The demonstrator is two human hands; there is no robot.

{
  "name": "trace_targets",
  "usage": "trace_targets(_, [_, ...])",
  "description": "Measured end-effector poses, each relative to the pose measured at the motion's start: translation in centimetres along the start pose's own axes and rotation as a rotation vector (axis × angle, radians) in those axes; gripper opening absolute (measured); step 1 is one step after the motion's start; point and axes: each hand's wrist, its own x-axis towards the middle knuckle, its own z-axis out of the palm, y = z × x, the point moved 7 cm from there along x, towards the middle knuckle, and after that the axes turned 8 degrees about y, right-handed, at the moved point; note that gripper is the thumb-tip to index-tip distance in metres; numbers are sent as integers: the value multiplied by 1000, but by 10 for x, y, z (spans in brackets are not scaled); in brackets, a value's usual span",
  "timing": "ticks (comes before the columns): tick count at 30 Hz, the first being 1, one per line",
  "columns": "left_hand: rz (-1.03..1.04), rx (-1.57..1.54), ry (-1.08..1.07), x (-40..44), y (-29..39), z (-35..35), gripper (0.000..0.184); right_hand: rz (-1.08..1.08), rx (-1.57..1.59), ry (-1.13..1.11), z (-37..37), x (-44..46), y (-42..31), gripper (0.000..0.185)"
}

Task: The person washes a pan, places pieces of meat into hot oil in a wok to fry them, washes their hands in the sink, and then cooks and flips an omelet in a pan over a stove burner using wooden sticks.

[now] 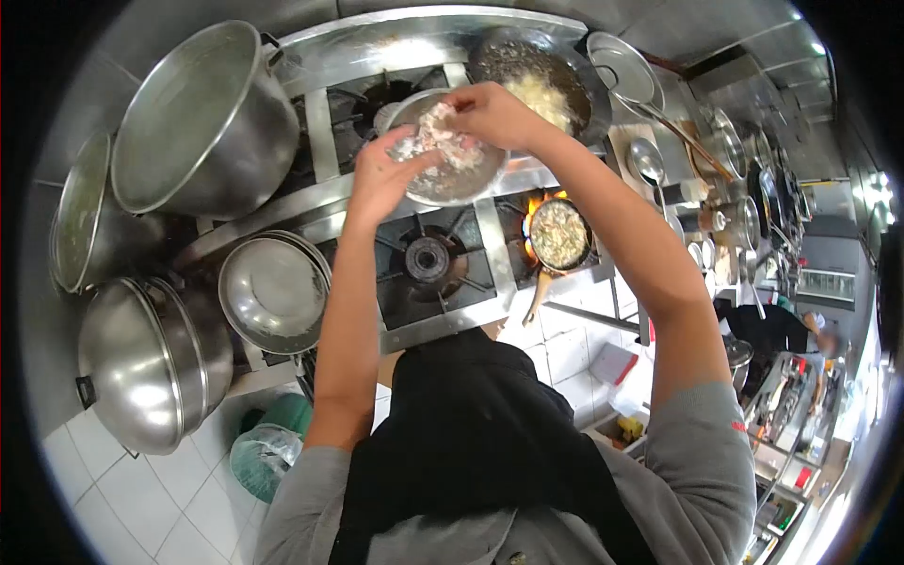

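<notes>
A metal bowl (450, 196) of white, flour-coated food rests over the back burners of the stove. My right hand (494, 115) reaches in from the right, its fingers closed on a clump of floured food (436, 130) above the bowl. At the bowl's left side is my left hand (384, 174), slightly blurred, its thumb and fingers apart and touching the floured food. Beside the bowl, to the right, a dark wok (490, 64) holds bubbling oil with pale yellow food (541, 99) frying in it.
Flames lick around a small wooden-handled pan (562, 235) of food at front right. Large pots (202, 122) and stacked pans (273, 292) crowd the left. A ladle (646, 160) and other utensils lie on the right. Another person (767, 328) works farther off at right.
</notes>
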Motion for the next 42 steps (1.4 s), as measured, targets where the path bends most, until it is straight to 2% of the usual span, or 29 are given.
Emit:
trace_targets(3, [33, -30, -9, 0, 17, 11, 36, 27, 91, -53, 9, -8, -9, 27])
trace_targets(5, [81, 12, 21, 5, 15, 15, 23, 28, -43, -8, 4, -10, -18, 27])
trace_targets(6, [64, 62, 21, 7, 14, 15, 22, 33, -112, 17, 0, -11, -22, 27])
trace_targets(7, [49, 110, 20, 9, 12, 15, 22, -76, -205, 97, -8, -9, -25, 26])
trace_targets(10, [28, 147, 37, 15, 9, 20, 25, -175, -187, 115, -18, -14, -31, 26])
trace_targets(11, [17, 147, 61, 17, 7, 20, 25, -117, -264, 100, -27, -18, -29, 24])
trace_targets(14, [21, 164, 88, 26, -12, 18, 27, -19, -51, 158, -45, -10, -4, 23])
trace_targets(15, [32, 171, 86, 30, -12, 18, 28, 60, 1, 76, -47, -14, -9, 23])
trace_targets(19, [-77, 198, 111, 30, -16, 19, 30, 7, 295, 82, -82, -9, -12, 25])
trace_targets(20, [-30, 173, 126, 31, -17, 19, 29, -37, 349, 108, -100, -5, -8, 21])
trace_targets(22, [64, 123, 158, 35, -34, 18, 27, -32, 267, 250, -140, 7, 3, 16])
trace_targets(23, [49, 61, 151, 35, -48, 18, 28, -38, 247, 298, -156, 12, 9, 20])
trace_targets(25, [-25, 47, 124, 31, -48, 19, 29, -24, 19, 360, -180, 48, 63, 21])
trace_targets(28, [-122, 68, 126, 18, -43, 13, 28, 55, -484, 433, -179, 85, 126, 24])
trace_targets(30, [-160, 80, 152, 10, -60, 8, 26, -42, -699, 452, -169, 116, 170, 27])
trace_targets(33, [-246, 201, 189, -4, -51, -2, 26, -145, -742, 562, -166, 152, 232, 26])
trace_targets(36, [-110, 305, 211, -10, -56, -9, 27, 20, -783, 589, -175, 165, 230, 27])
trace_targets(38, [-91, 293, 229, -12, -46, -9, 26, 38, -884, 568, -183, 169, 203, 29])
trace_targets(40, [-114, 263, 214, -12, -48, -12, 26, -2, -643, 462, -173, 141, 123, 28])
trace_targets(42, [-147, 243, 181, -6, -50, -11, 22, -190, -171, 218, -130, 95, 45, 28])
